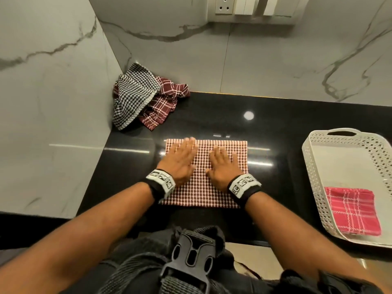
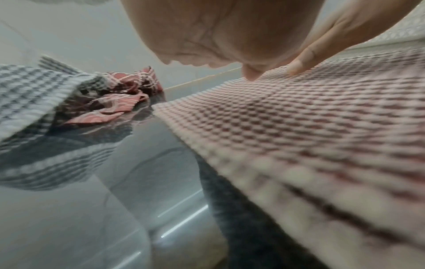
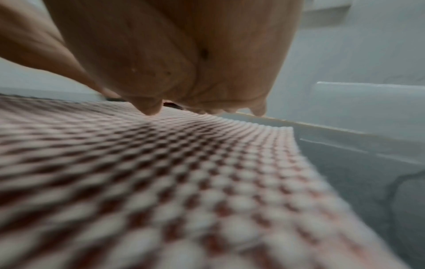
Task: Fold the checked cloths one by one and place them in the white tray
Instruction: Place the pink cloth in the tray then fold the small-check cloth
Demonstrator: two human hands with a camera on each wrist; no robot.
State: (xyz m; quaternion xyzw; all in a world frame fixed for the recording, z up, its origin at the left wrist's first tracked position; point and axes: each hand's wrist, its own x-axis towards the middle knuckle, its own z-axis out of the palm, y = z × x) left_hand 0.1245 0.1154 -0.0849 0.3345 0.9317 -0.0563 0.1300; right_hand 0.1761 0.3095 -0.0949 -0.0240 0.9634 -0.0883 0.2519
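A red-and-white checked cloth (image 1: 203, 187) (image 2: 299, 118) (image 3: 161, 163) lies flat and squared on the black counter in front of me. Both hands press on it palm down with straight fingers: my left hand (image 1: 182, 158) (image 2: 218, 36) over its left part, my right hand (image 1: 222, 164) (image 3: 184, 63) over its middle. At the right stands the white perforated tray (image 1: 314, 166), with a folded red plaid cloth (image 1: 352, 211) in its near corner. A black-and-white checked cloth (image 1: 133, 96) (image 2: 34, 91) and a dark red plaid cloth (image 1: 163, 102) (image 2: 119, 103) lie crumpled in the far left corner.
The black counter (image 1: 275, 149) meets marble walls at the left and back. A socket plate (image 1: 224, 5) sits high on the back wall. The counter's front edge runs just below my wrists.
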